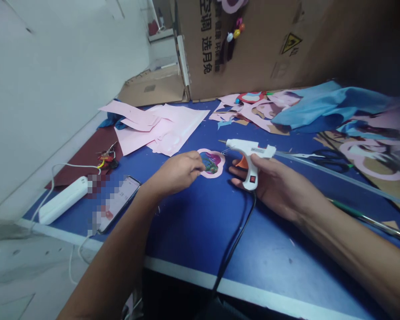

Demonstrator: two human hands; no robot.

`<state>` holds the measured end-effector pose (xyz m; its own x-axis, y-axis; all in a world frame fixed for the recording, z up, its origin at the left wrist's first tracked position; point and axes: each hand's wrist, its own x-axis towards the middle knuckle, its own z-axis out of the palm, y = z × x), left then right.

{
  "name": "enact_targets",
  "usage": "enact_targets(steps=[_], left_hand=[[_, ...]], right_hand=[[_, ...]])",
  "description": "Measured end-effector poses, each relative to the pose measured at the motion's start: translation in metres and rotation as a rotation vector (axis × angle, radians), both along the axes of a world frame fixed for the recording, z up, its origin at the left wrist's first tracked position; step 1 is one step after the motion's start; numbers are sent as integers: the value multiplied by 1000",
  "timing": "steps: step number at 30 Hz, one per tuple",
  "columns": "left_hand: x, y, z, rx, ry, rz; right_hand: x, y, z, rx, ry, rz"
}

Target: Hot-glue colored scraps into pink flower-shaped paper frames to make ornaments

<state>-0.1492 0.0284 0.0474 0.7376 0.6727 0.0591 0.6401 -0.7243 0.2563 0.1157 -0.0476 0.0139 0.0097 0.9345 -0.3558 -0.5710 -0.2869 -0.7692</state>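
Observation:
My left hand [186, 172] has its fingers pinched together at the left edge of a pink-rimmed, flower-shaped cutout [222, 169]. A dark, colourful picture fills the middle of that piece. In my right hand [276, 182] is a white hot glue gun [252, 162] with an orange trigger, its nozzle pointing left above the cutout. Some fingers of that hand stand loosely apart beside the trigger. A long clear glue stick [340, 174] runs out of the gun's back to the right, and a black cord [236, 240] hangs from its handle.
Pink paper sheets [163, 129] lie at the back left. A phone [120, 202], a white power strip [63, 200] and keys [107, 158] are on the left. Blue fabric [333, 109], pink scraps and black scissors [331, 159] cover the right. A large cardboard box [253, 62] stands behind.

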Motion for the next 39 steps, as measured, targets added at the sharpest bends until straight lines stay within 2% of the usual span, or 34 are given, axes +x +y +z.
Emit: enact_targets(steps=[4,12,22,29,39], left_hand=[[4,-1,-3,13,91,-15],[6,0,-9,43,130,-20],[18,-9,-2,99,273,-2],[27,-17,3,113,329,62],[30,-17,0,160,345,51]], right_hand=[[0,1,-1,-10,6,27],[-2,0,-2,-14,13,74],[-3,0,-1,-18,51,142],[-3,1,-5,30,91,205],[-8,-1,1,4,49,154]])
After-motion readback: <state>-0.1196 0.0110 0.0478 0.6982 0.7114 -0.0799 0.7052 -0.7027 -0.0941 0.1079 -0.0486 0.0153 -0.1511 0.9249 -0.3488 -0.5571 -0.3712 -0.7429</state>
